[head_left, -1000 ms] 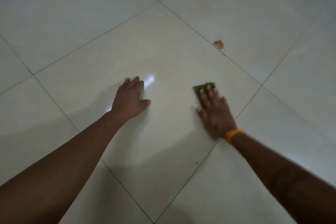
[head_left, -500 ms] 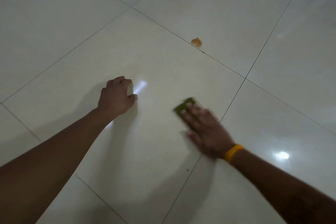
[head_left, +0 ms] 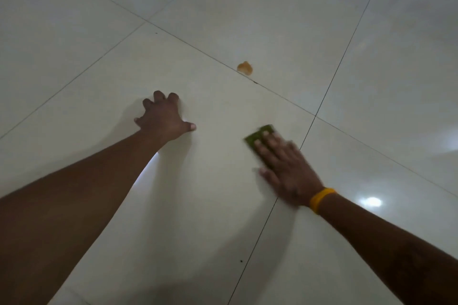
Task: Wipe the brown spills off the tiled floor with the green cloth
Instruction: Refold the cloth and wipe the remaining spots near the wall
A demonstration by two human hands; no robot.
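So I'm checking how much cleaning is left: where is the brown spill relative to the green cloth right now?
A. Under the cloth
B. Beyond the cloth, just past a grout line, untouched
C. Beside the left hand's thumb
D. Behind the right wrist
B: the brown spill lies bare on the floor past the grout line, well clear of the green cloth that the right hand presses flat.

Hands and cloth on the floor

The left hand [head_left: 163,119] rests on the floor [head_left: 99,20]; to its right the right hand [head_left: 287,168] lies flat on the cloth [head_left: 257,136]. The spill [head_left: 244,68] lies farther off, between them.
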